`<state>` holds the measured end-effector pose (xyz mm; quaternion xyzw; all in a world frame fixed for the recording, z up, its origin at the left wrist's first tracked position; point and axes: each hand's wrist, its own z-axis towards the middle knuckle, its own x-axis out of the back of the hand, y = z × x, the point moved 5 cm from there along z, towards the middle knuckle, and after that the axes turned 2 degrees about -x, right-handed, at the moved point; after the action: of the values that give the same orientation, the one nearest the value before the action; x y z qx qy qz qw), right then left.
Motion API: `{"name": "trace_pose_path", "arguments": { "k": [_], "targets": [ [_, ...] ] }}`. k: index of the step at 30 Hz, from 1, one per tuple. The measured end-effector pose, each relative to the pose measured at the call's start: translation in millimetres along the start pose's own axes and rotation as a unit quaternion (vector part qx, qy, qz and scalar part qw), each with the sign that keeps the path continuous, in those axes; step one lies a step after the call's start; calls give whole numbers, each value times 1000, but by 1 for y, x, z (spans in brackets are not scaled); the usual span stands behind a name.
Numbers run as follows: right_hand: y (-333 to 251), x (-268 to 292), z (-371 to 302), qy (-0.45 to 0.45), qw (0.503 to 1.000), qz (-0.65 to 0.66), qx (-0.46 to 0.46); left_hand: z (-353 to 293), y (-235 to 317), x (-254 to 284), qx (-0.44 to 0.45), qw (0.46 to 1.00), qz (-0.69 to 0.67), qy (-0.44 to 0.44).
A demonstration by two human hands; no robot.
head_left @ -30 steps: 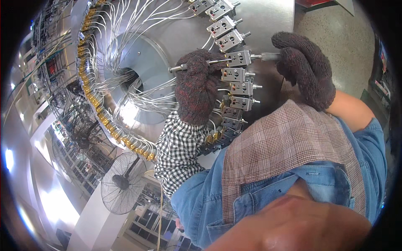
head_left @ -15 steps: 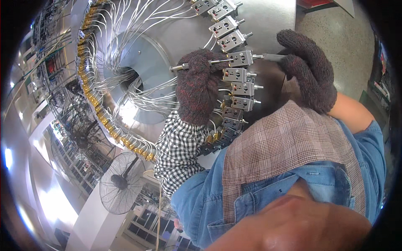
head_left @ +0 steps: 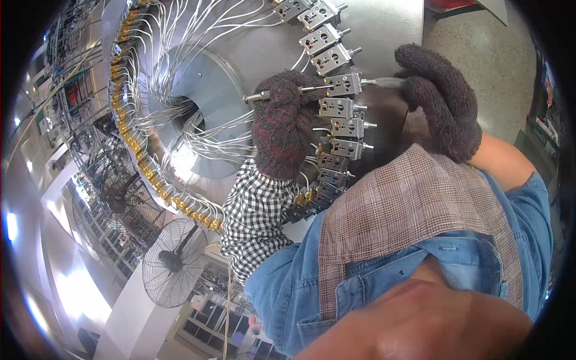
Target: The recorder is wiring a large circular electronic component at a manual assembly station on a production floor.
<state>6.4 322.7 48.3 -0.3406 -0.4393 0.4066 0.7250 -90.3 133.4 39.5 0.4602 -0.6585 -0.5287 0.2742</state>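
Note:
My left hand [head_left: 282, 126], in a dark knitted glove, is closed around a slim metal screwdriver [head_left: 259, 96]. Its thin blade reaches right, with the tip at a small silver metal box [head_left: 344, 84] in a curved row at the disc's edge. On the other side of that box, my right hand [head_left: 441, 102], gloved alike, pinches a grey tool [head_left: 390, 83] with its thumb and fingers. The tool's end meets the box's protruding shaft; its exact kind is blurred. More boxes with shafts, such as this one [head_left: 336, 108], sit above and below. The left glove hides part of the wires.
White wires [head_left: 222, 144] run from the central hole of a round metal table [head_left: 384, 30] to the boxes. Brass-coloured fittings [head_left: 141, 157] line its left rim. A caged fan [head_left: 172, 261] stands at lower left, with speckled floor [head_left: 486, 54] at right.
The grey tool in my right hand looks turned and more blurred, and the right fingers have shifted slightly. My left hand and the screwdriver keep their place.

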Motion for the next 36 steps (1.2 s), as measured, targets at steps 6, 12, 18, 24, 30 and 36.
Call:
{"name": "trace_pose_path", "arguments": {
  "k": [6, 12, 18, 24, 30, 36],
  "targets": [
    [3, -1, -3, -5, 999, 19, -36, 2, 8, -4, -32, 992, 126, -4],
    [9, 1, -6, -28, 958, 160, -236, -1, 13, -7, -67, 975, 214, 4],
    [21, -3, -10, 5, 928, 200, -315, -1, 16, -9, -80, 948, 309, 4],
    [19, -7, -9, 13, 910, 239, -338, -3, 23, -14, -166, 887, 429, -47],
    [16, -8, -7, 25, 895, 265, -357, 0, 22, -18, -189, 882, 431, -38],
    [20, -6, -8, 2, 940, 197, -277, 1, 16, -6, -53, 962, 266, 6]
  ]
}}
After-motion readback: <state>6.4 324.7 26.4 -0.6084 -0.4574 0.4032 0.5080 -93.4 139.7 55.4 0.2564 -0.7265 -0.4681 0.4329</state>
